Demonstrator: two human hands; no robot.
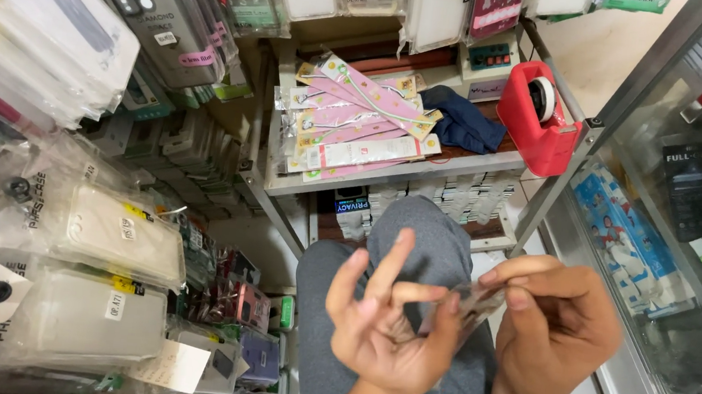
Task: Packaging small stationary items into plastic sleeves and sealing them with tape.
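My left hand (386, 322) and my right hand (555, 318) meet low in the middle of the head view, above my knee in grey trousers (429, 236). Between them is a small, thin, clear item (475, 301), blurred; it looks like a plastic sleeve or a flat transparent piece. My right hand pinches its right end with thumb and fingers. My left thumb presses its left end while the other left fingers spread upward.
Clear phone cases in plastic bags (95, 231) hang in rows at the left. A low shelf (388, 173) holds pink cable packets (359, 124), a dark blue cloth (463, 122) and a red tape dispenser (542, 117). A glass display cabinet (679, 214) stands at the right.
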